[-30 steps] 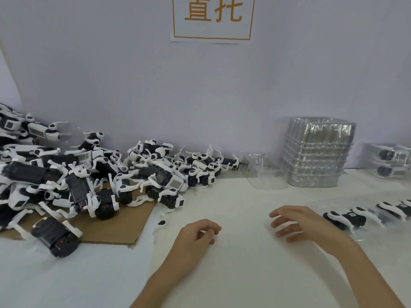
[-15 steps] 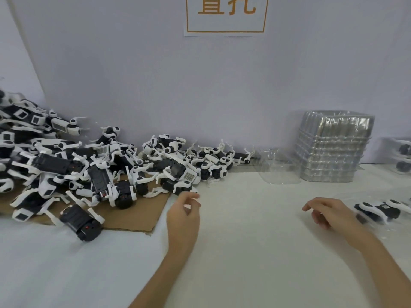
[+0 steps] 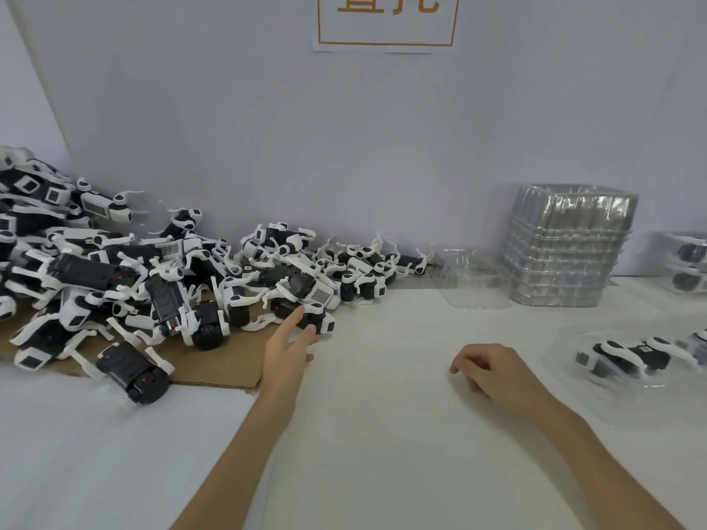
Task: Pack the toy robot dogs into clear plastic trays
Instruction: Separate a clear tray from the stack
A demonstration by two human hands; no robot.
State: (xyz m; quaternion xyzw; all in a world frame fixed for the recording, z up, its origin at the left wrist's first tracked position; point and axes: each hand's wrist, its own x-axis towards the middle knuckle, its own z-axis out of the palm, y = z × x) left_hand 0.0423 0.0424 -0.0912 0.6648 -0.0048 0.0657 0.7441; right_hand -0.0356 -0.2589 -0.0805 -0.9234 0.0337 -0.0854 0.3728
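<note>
A big heap of black-and-white toy robot dogs (image 3: 126,277) covers the left of the table, partly on a brown cardboard sheet (image 3: 229,361). My left hand (image 3: 289,348) reaches to the heap's near right edge, fingers extended and touching one dog (image 3: 319,319) there. My right hand (image 3: 493,371) hovers over the white table with fingers loosely curled, holding nothing. To its right a clear plastic tray (image 3: 566,338) holds a packed dog (image 3: 627,357). A stack of empty clear trays (image 3: 566,246) stands at the back right.
A single loose clear tray (image 3: 472,281) lies between the heap and the stack. More packed trays (image 3: 688,262) sit at the far right edge. A white wall with an orange-framed sign (image 3: 386,21) closes the back.
My left hand moved forward from the table's middle to the heap's edge and opened its fingers onto a dog. My right hand drew left, away from the packed tray.
</note>
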